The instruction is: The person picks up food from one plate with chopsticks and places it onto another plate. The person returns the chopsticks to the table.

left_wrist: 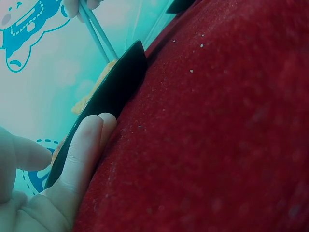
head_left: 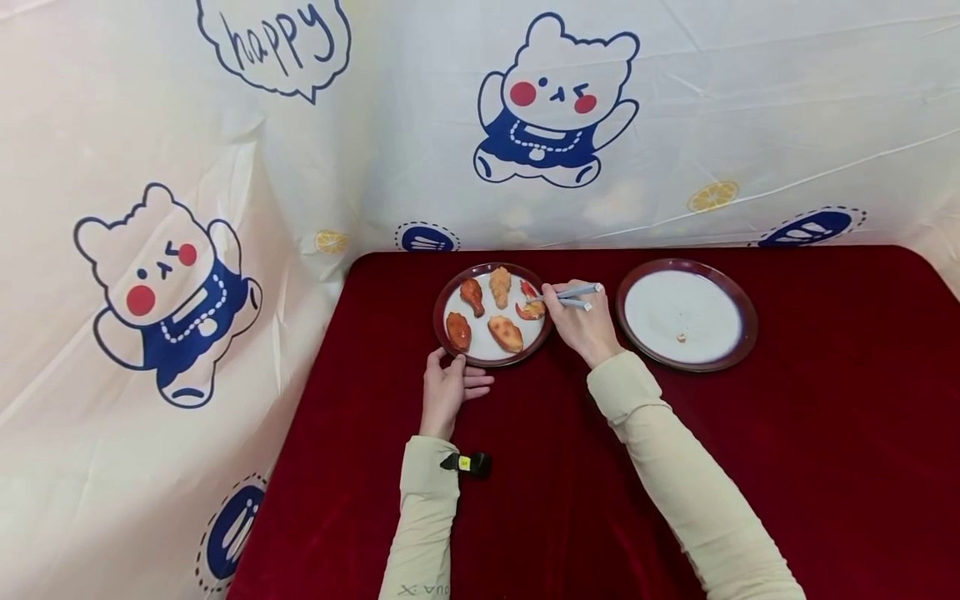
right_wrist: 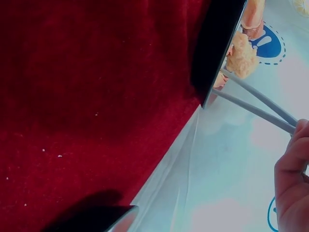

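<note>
My left hand point(head_left: 444, 392) grips the near rim of a brown-rimmed white plate point(head_left: 491, 356), with the thumb over the edge and fingers against its outer side in the left wrist view. Several food pieces lie on the plate: a brown drumstick point(head_left: 472, 297), a pale fried drumstick point(head_left: 500, 286), a glazed brown piece point(head_left: 458, 332), a golden oval piece point(head_left: 506, 333) and a red-and-yellow piece point(head_left: 531, 310). My right hand point(head_left: 587, 327) holds grey chopsticks point(head_left: 573, 292) over the plate's right side. Their tips point(right_wrist: 226, 72) are right at the red-and-yellow piece.
A second brown-rimmed white plate point(head_left: 682, 287) stands to the right, with a small orange-brown bit point(head_left: 681, 337) on it. Dark red cloth point(head_left: 540, 467) covers the table. A white printed curtain point(head_left: 420, 125) hangs behind and at the left. A black strap point(head_left: 472, 464) sits at my left sleeve.
</note>
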The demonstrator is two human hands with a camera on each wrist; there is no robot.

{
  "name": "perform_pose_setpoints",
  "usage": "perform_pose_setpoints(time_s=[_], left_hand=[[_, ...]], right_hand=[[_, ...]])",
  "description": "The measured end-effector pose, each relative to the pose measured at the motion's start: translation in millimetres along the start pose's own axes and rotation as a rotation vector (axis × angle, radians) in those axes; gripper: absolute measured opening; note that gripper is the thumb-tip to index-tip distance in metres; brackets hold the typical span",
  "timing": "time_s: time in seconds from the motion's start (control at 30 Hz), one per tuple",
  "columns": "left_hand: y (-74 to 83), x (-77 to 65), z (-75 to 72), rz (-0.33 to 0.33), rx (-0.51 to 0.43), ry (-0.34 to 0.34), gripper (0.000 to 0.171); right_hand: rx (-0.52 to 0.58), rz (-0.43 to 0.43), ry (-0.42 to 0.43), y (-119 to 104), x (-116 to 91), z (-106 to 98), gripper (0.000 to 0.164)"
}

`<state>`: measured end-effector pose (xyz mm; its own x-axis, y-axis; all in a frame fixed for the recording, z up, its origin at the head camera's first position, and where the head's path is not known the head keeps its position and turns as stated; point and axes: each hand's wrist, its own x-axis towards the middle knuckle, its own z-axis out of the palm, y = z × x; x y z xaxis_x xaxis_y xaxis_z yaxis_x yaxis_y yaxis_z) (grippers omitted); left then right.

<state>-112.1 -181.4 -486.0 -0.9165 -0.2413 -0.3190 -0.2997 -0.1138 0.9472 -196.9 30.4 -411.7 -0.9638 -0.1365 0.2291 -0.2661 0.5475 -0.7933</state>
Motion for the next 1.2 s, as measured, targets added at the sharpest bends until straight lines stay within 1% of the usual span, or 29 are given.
perform_pose_setpoints(time_s=[0.2, 0.4, 0.53, 0.63, 0.83, 0.97, 1.2], left_hand=[[-0.4, 0.0, 1.7, 0.015, 0.004, 0.002, 0.053], [0.1, 0.6, 0.8, 0.003, -0.002, -0.006, 0.053], [0.6, 1.4, -0.6, -0.005, -0.002, -0.018, 0.056], [4.4, -0.9, -0.7, -0.014, 0.006, -0.025, 0.056], [20.7, -15.3, 1.8, -0.009, 0.027, -0.029, 0.055], [24.1, -18.9, 2.9, -0.003, 0.027, -0.029, 0.055], [23.6, -17.1, 2.6, -0.019, 0.019, -0.022, 0.055]], right_hand=[[0.018, 0.021, -0.014, 4.3, -3.2, -3.7, 0.042], [0.095, 0.059, -0.003, 7.7, -5.9, -7.2, 0.041], [0.119, 0.068, -0.001, 10.1, -7.5, -8.5, 0.043], [0.136, 0.094, 0.011, 12.2, -8.0, -9.3, 0.040], [0.152, 0.155, 0.030, 17.1, -8.9, -9.9, 0.041], [0.171, 0.160, 0.038, 18.3, -9.9, -10.1, 0.042], [0.193, 0.144, 0.066, 17.1, -12.3, -10.6, 0.037]])
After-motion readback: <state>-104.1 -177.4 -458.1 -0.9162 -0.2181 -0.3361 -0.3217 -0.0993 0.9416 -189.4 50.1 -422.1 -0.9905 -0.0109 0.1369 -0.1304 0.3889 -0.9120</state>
